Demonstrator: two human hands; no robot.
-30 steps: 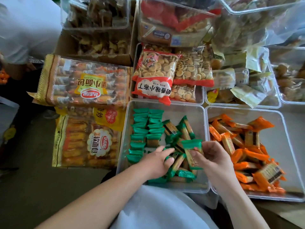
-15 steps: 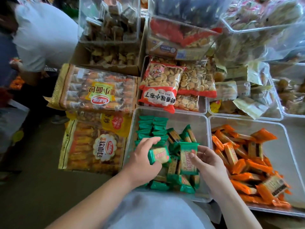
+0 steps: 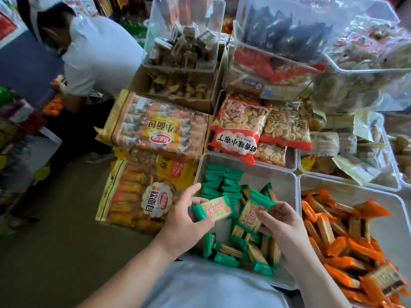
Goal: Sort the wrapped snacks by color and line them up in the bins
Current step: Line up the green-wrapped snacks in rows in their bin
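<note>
While both hands are over the clear bin (image 3: pixel 269 174) in the near middle, each of them holds one green wrapped snack. The left hand (image 3: pixel 181 222) pinches a green packet (image 3: pixel 211 208) between the thumb and the fingers; this packet lies almost flat, printed side up, above the left part of the bin. The right hand (image 3: pixel 281 225) holds a second green packet (image 3: pixel 251 213) with curled fingertips, and this one is more upright and tilted to the right. The two packets are just beside each other, but I cannot tell if they touch. In the far left corner of the same bin, green snacks (image 3: pixel 219 181) stand in two tidy rows, close together. On the near side of the bin, a loose pile of green snacks (image 3: pixel 244 252) lies in disorder. Just beside this bin, to the right, a second clear bin (image 3: pixel 367 194) holds orange wrapped snacks (image 3: pixel 329 236) in a loose heap. To the left of the green bin lie two large bags of small breads, one farther (image 3: pixel 155 130) and one nearer (image 3: pixel 138 196). Beyond the green bin, a red and clear bag of round biscuits (image 3: pixel 239 127) lies in another bin. Farther away is a cardboard box (image 3: pixel 178 103) with other snacks. At the far left, another person in a white shirt (image 3: pixel 102 52) bends down.
</note>
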